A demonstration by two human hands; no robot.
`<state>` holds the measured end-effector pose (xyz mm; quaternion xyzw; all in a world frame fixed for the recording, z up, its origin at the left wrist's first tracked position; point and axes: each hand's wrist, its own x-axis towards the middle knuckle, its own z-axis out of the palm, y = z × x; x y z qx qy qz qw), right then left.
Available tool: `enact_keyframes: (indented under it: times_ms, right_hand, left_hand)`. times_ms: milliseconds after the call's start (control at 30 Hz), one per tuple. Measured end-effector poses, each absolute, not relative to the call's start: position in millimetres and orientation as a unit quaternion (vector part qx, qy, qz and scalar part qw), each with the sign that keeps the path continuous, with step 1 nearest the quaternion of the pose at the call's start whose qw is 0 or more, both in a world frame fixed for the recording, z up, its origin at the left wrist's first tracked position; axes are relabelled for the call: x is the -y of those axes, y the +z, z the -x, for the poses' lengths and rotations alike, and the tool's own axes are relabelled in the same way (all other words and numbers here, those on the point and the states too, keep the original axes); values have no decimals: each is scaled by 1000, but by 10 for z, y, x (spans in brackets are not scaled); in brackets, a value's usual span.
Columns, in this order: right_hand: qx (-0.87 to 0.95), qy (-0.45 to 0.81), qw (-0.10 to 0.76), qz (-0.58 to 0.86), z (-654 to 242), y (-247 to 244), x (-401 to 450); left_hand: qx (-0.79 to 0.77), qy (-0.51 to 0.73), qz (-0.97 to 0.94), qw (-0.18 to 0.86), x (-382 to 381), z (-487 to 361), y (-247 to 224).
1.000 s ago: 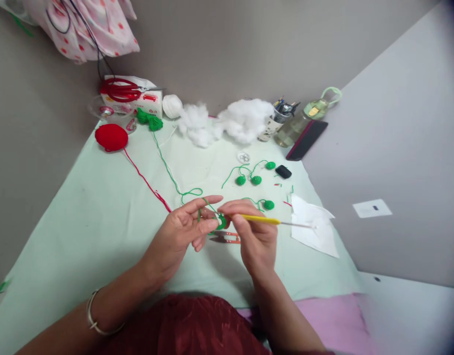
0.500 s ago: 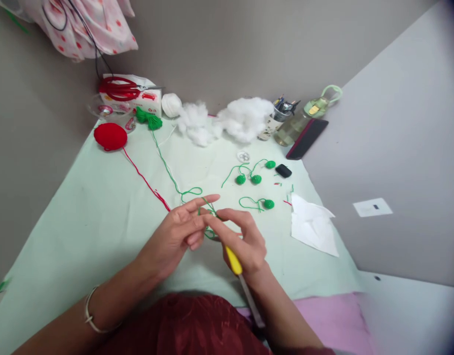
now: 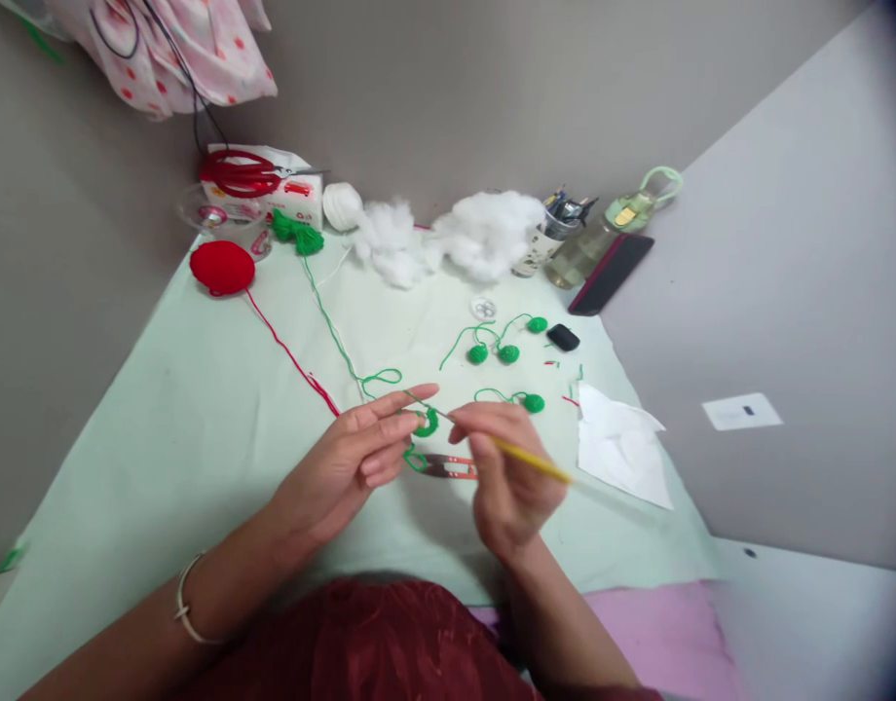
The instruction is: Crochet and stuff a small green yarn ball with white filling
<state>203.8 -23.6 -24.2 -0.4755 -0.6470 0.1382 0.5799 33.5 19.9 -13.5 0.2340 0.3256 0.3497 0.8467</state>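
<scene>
My left hand (image 3: 375, 441) pinches a small ring of green crochet work (image 3: 428, 423), with green yarn running over its raised index finger. In my right hand (image 3: 517, 467) is a crochet hook (image 3: 530, 458) with a yellow handle, its thin shaft pointing left to the yarn at the green piece. Below the hands lies a pair of thread snips (image 3: 448, 465) with orange-red parts, its right end covered by my right hand. From the green yarn bundle (image 3: 299, 234) a strand leads down to my left hand.
Several green crocheted balls (image 3: 508, 354) with yarn tails lie right of centre, near a black case (image 3: 563, 338) and white paper (image 3: 621, 443). Along the back are a red yarn ball (image 3: 222, 268), red-handled scissors (image 3: 240, 173), white stuffing (image 3: 488, 234), a pen cup (image 3: 541, 243), a bottle (image 3: 585, 251) and a phone (image 3: 612, 275).
My right hand has shifted right and turned, swinging the hook's handle from pointing down toward me to pointing right. The green ring and the snips now show more. My left hand stays nearly in place.
</scene>
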Motion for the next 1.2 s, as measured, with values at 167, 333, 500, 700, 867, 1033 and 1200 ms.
enact_keyframes:
  times_ms: [167,333,500,700,867,1033,1200]
  right_hand:
    - [492,373,652,441,-2070,-143,132]
    - [521,395,608,451,-2045,-196,125]
    - [546,371,606,444,-2081,-156,196]
    - [776,33,444,448,-2065,-214,304]
    - [637,209,573,472,-2080,-200,221]
    - [616,256,573,477,-2038,-184,178]
    - [702,60,532,470,-2015,-261,239]
  left_hand:
    - [-338,371,-268,822,-223,-340,-110]
    - [-341,364,-291,816,-190,-371,-93]
    - [-357,369,-299,804,-187,-343,-79]
    - [-347,377,-270,815,-169,-356,-120]
    - [-318,342,-232,853,-217,-336,-151]
    - [-360,402,-291,790,-172,-381,-106]
    - [-333,357,-247,837,-173,-374,-134]
